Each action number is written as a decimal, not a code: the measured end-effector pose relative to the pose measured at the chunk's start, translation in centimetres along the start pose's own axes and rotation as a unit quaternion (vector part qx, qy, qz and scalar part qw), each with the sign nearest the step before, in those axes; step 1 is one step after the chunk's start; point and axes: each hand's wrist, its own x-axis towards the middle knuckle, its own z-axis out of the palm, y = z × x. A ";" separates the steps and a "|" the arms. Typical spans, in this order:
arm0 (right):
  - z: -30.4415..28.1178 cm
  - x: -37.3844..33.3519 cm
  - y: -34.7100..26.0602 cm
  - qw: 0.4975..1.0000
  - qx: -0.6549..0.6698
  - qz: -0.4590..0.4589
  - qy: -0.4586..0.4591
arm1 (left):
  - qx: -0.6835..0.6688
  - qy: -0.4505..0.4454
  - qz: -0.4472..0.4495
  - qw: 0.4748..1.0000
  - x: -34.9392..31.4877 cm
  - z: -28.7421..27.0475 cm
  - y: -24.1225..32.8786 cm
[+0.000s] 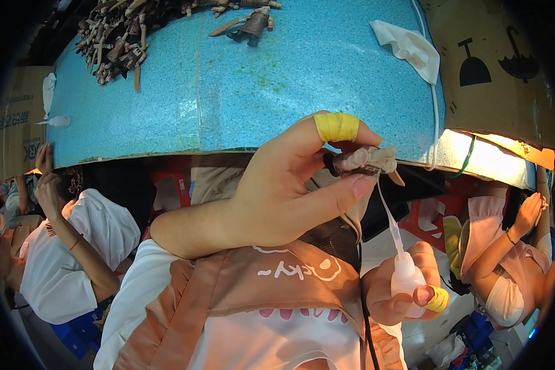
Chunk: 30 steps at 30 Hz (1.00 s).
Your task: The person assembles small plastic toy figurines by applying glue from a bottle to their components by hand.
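Observation:
A small brownish-grey figurine [365,161] with a thin tan piece jutting from it is pinched between the thumb and fingers of my left hand [283,179]. Yellow tape wraps one finger of that hand. Below it, my right hand [382,290] is closed around a white squeeze bottle [406,279], also with yellow tape on a finger. The bottle's long thin nozzle points up, its tip at or very near the figurine's underside by my left thumb; whether they touch I cannot tell. Both hands are over my brown apron [271,277], at the table's near edge.
A blue-topped table [240,92] bears a pile of similar figurines [114,46] at the far left and a separate figurine [251,28]. A white cloth [408,46] and cord lie at right, beside a cardboard box [493,74]. Another white bottle [58,121] lies at left. People sit on both sides.

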 end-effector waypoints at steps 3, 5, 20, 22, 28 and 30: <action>0.0 -0.3 0.0 1.000 0.003 0.008 0.000 | -0.021 0.008 -0.028 0.999 -0.1 0.1 0.2; -0.4 -0.8 0.1 1.000 0.005 0.019 -0.004 | -0.018 0.017 -0.035 0.999 -0.2 0.0 0.1; 2.1 6.5 9.8 0.954 -0.237 0.069 -0.170 | -0.004 0.106 -0.034 0.994 0.0 -0.3 -0.3; 2.5 6.8 10.6 0.923 -0.308 0.082 -0.216 | 0.006 0.118 -0.039 0.992 0.1 0.0 -0.1; -0.2 7.8 9.5 0.971 -0.220 -0.091 0.021 | 0.003 0.171 -0.024 0.985 0.1 -0.5 0.1; -3.0 10.2 10.4 0.951 -0.290 -0.070 0.084 | 0.003 0.170 -0.027 0.985 0.2 -0.6 0.2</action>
